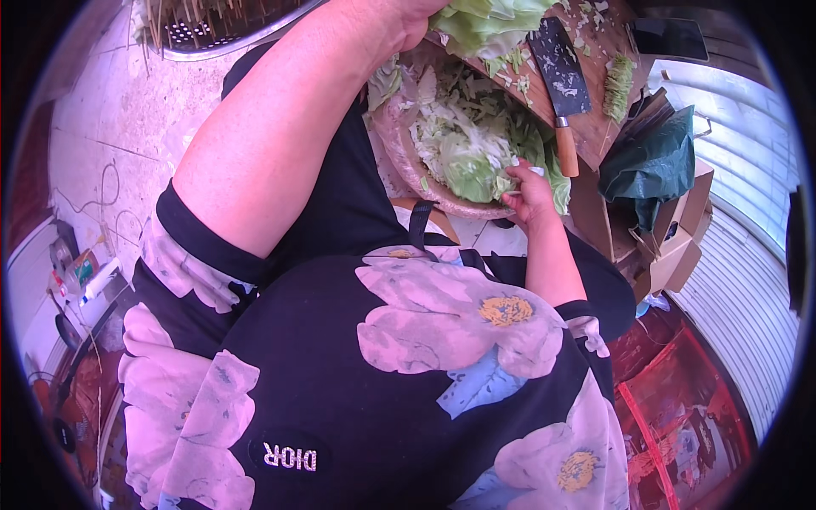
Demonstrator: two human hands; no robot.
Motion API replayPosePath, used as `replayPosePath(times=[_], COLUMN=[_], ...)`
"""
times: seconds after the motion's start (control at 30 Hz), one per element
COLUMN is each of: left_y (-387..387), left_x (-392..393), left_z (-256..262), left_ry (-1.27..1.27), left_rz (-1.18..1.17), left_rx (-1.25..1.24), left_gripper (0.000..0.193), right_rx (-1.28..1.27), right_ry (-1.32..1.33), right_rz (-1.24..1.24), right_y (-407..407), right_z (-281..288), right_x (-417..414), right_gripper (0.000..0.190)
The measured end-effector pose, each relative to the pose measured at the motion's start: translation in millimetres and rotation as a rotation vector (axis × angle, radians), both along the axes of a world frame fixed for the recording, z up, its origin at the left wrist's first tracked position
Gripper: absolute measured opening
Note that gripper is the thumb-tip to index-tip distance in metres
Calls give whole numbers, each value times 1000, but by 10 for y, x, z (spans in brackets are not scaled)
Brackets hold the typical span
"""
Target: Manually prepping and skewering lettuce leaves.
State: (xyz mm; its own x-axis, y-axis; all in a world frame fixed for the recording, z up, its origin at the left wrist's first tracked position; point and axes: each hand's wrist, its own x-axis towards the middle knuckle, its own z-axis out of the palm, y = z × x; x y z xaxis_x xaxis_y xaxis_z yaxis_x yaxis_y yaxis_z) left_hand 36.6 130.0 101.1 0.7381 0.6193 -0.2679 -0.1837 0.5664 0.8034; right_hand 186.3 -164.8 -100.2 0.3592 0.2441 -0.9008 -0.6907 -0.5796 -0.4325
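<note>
My left hand point(417, 22) is at the top edge, partly cut off, against a green cabbage piece point(494, 29); its fingers are hidden. Lower down, my right hand point(534, 191) has thumb and fingers closed on the edge of a cabbage piece point(472, 172). That piece lies in a round basin point(398, 150) with a plastic-like covering, among shredded cabbage point(440, 105). A cleaver point(561, 73) with a wooden handle lies on the wooden board point(590, 131) beside the basin, its handle past the board's edge. Cabbage shreds are scattered over blade and board.
A perforated metal tray point(220, 44) with thin sticks is at the upper left. Shredded greens on a stick point(618, 88) and a dark phone point(669, 38) lie at the upper right. Below them are a green plastic bag point(656, 159) and an open cardboard box point(679, 255).
</note>
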Motion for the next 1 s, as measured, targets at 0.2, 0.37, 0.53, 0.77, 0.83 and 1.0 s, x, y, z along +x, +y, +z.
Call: replayPosePath(times=[0.2, 0.37, 0.53, 0.77, 0.83, 1.0], left_y=[14, -4, -56, 24, 54, -52], left_x=[-2, -1, 8, 24, -10, 119], left_z=[-34, -6, 20, -64, -70, 48], left_ry=[-61, -4, -38, 6, 4, 114], left_rz=[-28, -3, -10, -11, -9, 26], left_rx=[8, 11, 71, 10, 15, 18], left_gripper=[19, 20, 21, 21, 21, 21], right_rx=[-158, -254, -163, -118, 151, -14], right_ry=[-766, -1031, -1285, -1123, -835, -628], right_rz=[767, 1190, 1588, 1407, 870, 409], right_y=[250, 338, 364, 518, 445, 0], right_z=[325, 415, 36, 195, 354, -121], right_x=[-225, -622, -819, -412, -301, -144], right_gripper=[77, 85, 84, 48, 40, 35])
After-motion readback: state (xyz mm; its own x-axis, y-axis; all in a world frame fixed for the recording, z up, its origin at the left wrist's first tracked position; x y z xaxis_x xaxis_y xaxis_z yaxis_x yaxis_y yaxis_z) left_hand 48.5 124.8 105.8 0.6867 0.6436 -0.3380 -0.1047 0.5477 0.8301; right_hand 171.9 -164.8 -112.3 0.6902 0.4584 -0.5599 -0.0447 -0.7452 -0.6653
